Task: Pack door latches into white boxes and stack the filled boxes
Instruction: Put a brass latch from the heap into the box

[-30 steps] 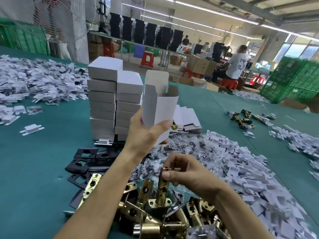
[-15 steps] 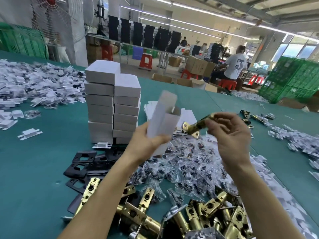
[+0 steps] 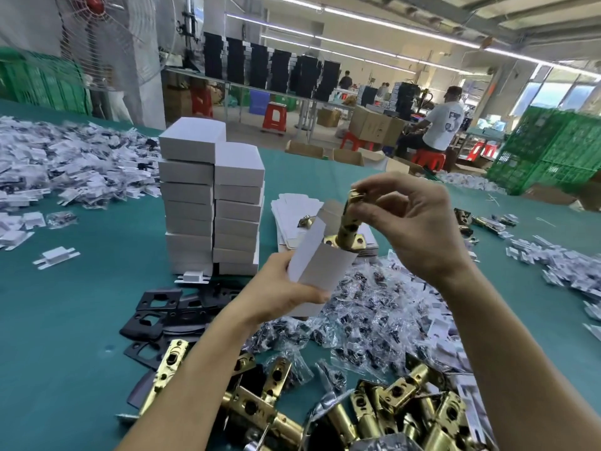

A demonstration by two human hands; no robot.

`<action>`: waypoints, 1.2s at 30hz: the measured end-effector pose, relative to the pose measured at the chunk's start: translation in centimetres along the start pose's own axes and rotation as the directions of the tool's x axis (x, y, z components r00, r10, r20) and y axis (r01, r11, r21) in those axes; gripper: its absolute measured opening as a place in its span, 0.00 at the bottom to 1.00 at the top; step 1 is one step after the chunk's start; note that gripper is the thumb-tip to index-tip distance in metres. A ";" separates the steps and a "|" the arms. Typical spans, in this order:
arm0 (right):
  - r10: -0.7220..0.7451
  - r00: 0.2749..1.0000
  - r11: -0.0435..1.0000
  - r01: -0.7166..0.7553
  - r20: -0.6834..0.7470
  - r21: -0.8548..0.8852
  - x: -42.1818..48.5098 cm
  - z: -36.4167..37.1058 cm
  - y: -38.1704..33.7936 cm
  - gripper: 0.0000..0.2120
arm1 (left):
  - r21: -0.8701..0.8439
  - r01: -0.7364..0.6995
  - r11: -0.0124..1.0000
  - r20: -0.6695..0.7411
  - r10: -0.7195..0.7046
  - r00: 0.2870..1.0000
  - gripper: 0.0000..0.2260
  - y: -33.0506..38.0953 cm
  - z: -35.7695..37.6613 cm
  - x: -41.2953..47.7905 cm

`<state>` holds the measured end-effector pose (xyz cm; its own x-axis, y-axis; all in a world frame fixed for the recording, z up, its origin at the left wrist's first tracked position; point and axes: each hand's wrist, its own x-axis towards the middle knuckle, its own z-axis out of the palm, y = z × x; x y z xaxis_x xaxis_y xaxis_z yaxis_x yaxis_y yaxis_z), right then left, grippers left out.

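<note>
1. Left hand [image 3: 279,288] grips the open white box [image 3: 322,268] round its lower half, mouth up, top flap standing open. Right hand [image 3: 413,222] pinches the top end of a brass latch [image 3: 349,229] in its fingertips. The latch is upright, faceplate end down.
2. Hands are apart, each clamped on its own thing. They meet only where the latch's lower end sits at the box mouth, just entering. Both are held up over the middle of the table [image 3: 81,320].
3. Step in hand, as I read it: drop latch into box. Not seated yet, flap not closed.
4. Done: stack of closed boxes [image 3: 211,196] toward the far edge, two columns touching, left column taller.
5. Left: plenty.
   - Loose latches [image 3: 374,415] are heaped at the near edge.
   - Flat box blanks [image 3: 292,216] lie just right of the stack.
   - Bagged screws [image 3: 374,307] are piled mid-table, with black plates [image 3: 159,307] to their left. Can't tell whether either goes in this box.
6. White card pieces [image 3: 65,164] are heaped toward the far-left corner, with more along the right edge.
7. Writing:
   - None visible on the boxes or the latch.
   - Only readable mark is a "3" on the shirt back of a person [image 3: 447,125] seated beyond the far edge.
   - Carton [image 3: 374,125] beside them has marks, unreadable.
</note>
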<state>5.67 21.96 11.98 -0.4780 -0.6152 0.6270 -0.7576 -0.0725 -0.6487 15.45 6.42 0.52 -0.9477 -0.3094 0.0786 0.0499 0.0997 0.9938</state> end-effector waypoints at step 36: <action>0.749 0.631 0.254 -0.555 -0.203 -0.792 -9.5 -8.2 12.4 0.12 | -0.394 -0.229 0.890 -0.133 0.191 0.973 0.14 1.2 1.5 -0.7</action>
<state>-2.82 33.37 1.53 -0.9590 -0.2835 -0.0026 -0.2789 0.9450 -0.1711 15.67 8.16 1.51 -0.8702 -0.4076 0.2769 0.3854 -0.2127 0.8979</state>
